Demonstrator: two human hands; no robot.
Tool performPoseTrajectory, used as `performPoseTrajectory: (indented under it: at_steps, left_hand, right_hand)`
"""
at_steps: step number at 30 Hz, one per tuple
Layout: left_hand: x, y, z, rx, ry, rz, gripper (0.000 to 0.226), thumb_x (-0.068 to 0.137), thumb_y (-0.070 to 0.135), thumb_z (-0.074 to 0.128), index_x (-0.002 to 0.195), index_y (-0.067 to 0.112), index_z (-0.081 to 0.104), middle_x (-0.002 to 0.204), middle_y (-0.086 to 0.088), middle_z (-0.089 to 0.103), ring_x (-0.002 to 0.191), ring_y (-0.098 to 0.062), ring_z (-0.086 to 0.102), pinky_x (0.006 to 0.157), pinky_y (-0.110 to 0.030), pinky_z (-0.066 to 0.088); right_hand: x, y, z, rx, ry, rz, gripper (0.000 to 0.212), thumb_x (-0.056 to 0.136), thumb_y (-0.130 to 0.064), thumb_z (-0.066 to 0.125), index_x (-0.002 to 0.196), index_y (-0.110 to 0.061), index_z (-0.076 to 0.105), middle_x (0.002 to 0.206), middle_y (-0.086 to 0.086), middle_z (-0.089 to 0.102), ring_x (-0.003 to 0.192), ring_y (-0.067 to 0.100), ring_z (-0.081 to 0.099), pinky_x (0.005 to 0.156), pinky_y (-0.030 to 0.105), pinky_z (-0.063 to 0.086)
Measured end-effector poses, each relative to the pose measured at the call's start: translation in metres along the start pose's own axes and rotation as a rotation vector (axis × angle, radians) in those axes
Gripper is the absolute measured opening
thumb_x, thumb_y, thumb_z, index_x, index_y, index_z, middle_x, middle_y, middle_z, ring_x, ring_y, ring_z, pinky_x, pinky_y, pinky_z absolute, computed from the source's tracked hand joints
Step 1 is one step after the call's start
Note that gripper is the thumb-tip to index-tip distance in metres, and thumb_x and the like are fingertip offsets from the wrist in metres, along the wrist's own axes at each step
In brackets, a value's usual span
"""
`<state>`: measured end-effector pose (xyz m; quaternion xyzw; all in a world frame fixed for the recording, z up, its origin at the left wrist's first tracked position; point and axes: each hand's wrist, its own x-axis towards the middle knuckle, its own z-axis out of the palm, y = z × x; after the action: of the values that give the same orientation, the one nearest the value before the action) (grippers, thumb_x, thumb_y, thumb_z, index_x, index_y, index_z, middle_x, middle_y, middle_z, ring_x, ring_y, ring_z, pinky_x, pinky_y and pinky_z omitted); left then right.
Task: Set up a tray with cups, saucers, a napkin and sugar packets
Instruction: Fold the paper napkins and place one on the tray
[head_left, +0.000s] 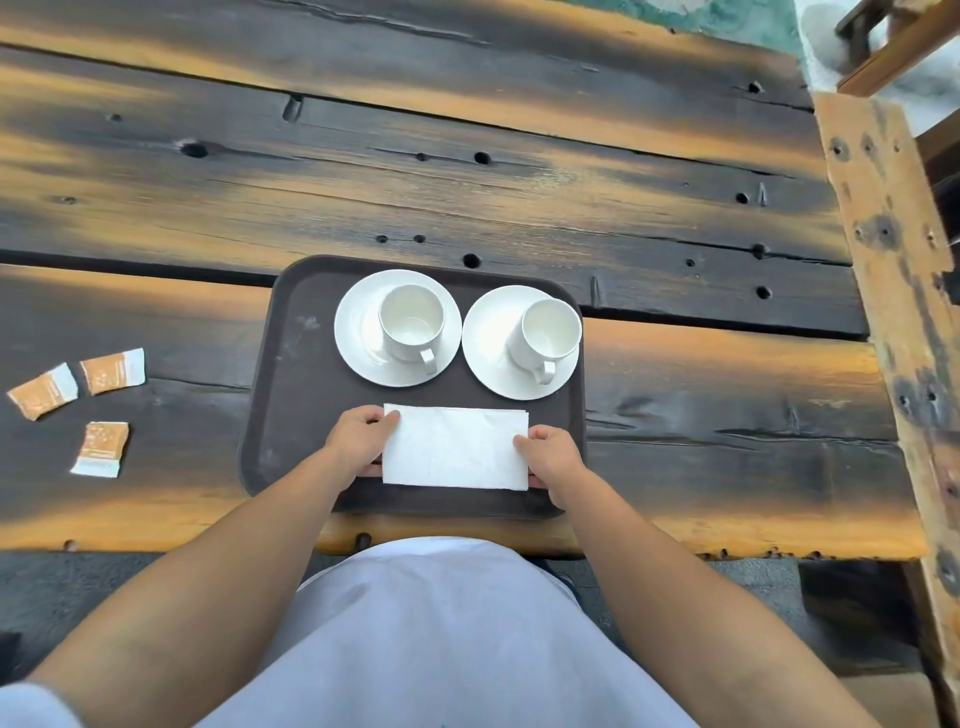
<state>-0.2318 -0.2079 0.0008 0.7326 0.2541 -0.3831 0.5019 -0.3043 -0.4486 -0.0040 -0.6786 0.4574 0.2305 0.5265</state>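
Head view: cups on saucers at 12 o'clock of tray, napkin at 6 o'clock, ends pinched by fingers of left hand and right hand, sugar packets outstanding on table at 9 o'clock.

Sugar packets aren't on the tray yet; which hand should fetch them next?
Left, most likely. The three sugar packets lie on the table left of the tray, nearest the left hand. The right hand would have to cross over the napkin, which both hands now hold by its ends.
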Motion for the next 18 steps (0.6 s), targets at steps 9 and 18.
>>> performPoseTrajectory:
  at_steps: [9, 18]
  left_hand:
    - [0.0061, 0.0083, -0.0064, 0.011, -0.066, -0.029, 0.017, 0.1, 0.019, 0.058, 0.109, 0.007, 0.066, 0.108, -0.013, 0.073, 0.097, -0.031, 0.072, 0.079, -0.045, 0.062]
    - [0.0079, 0.0073, -0.0072, 0.024, -0.075, -0.028, 0.014, 0.101, 0.017, 0.056, 0.105, 0.009, 0.067, 0.106, -0.012, 0.074, 0.093, -0.029, 0.073, 0.075, -0.042, 0.062]
  right_hand:
    - [0.0042, -0.006, 0.0044, -0.023, 0.016, 0.068, 0.016, 0.09, 0.0, 0.051, 0.082, -0.014, 0.053, 0.095, 0.012, 0.063, 0.085, 0.026, 0.059, 0.077, 0.047, 0.058]
    - [-0.0005, -0.0075, 0.0054, -0.023, 0.051, 0.045, 0.016, 0.087, 0.0, 0.049, 0.077, -0.012, 0.052, 0.087, 0.011, 0.059, 0.08, 0.024, 0.053, 0.067, 0.036, 0.041]
